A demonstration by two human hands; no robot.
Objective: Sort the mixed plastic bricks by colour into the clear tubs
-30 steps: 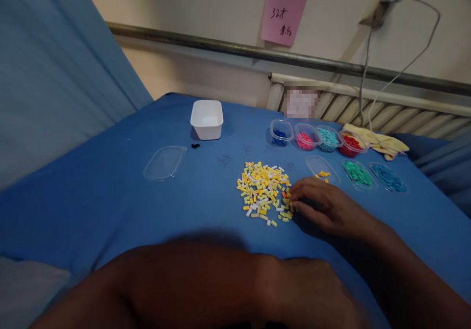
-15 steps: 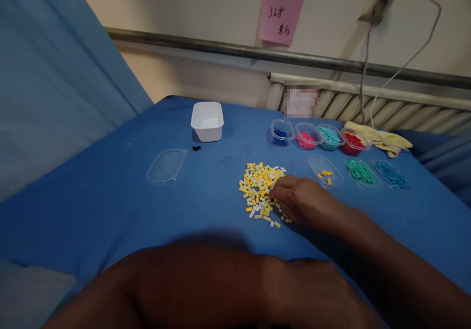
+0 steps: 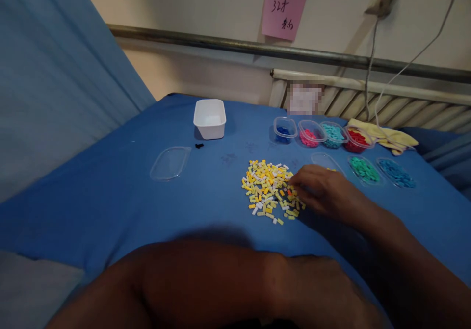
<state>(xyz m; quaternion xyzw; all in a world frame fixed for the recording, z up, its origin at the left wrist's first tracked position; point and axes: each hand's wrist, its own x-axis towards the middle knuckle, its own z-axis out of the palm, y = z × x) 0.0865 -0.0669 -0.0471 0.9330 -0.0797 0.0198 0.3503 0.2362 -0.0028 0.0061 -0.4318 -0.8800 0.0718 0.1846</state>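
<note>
A loose pile of small yellow, white and orange building bricks (image 3: 267, 187) lies on the blue cloth. My right hand (image 3: 318, 187) is at the pile's right edge, its fingers bent and drawn together. What they hold, if anything, is too small or hidden to make out. An orange-red brick (image 3: 289, 192) lies by the fingertips. My left forearm crosses the bottom of the view, and my left hand (image 3: 324, 290) rests at the lower right, its fingers hidden. Partly behind my right hand is a clear lid (image 3: 324, 160) with a few orange bricks (image 3: 331, 169).
A white tub (image 3: 209, 123), a clear lid (image 3: 171, 164) and a small black piece (image 3: 199, 145) are on the left. Clear tubs of blue (image 3: 283, 133), pink (image 3: 310, 137), turquoise (image 3: 333, 135) and red bricks (image 3: 356, 140) line the back, near a yellow cloth (image 3: 390, 137). Green bricks (image 3: 363, 170) and teal bricks (image 3: 396, 173) sit at right.
My right hand has drawn back to the right from the pile, uncovering bricks at its right side and now covering part of the lid behind. The view has shifted slightly; my left arm stays put.
</note>
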